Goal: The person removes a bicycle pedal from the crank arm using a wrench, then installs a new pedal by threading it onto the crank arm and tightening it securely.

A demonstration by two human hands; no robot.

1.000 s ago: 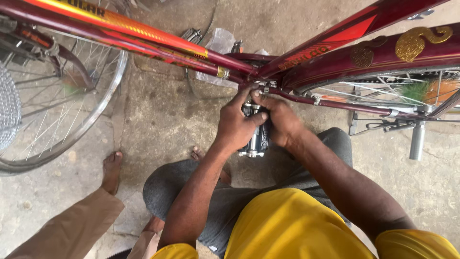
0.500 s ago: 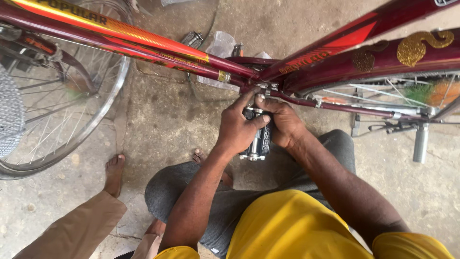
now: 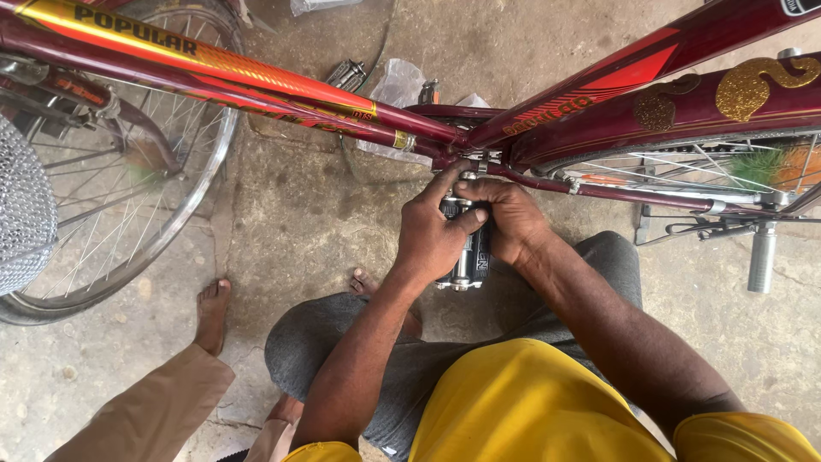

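A dark red bicycle frame spans the view above a concrete floor. Both my hands meet at the bottom bracket, where the frame tubes join. My left hand wraps around a black and silver pedal, thumb across its top. My right hand presses against the same pedal from the right, fingers curled up at the crank joint. Most of the pedal is hidden between my palms.
The front wheel stands at left with a metal mesh basket. The rear wheel and mudguard are at right, with a grey footpeg. Another person's bare foot and tan trouser leg are at lower left. A plastic bag lies beyond.
My hands stay closed around the pedal at the bottom bracket with only slight shifts of the fingers. The view has drifted a little.
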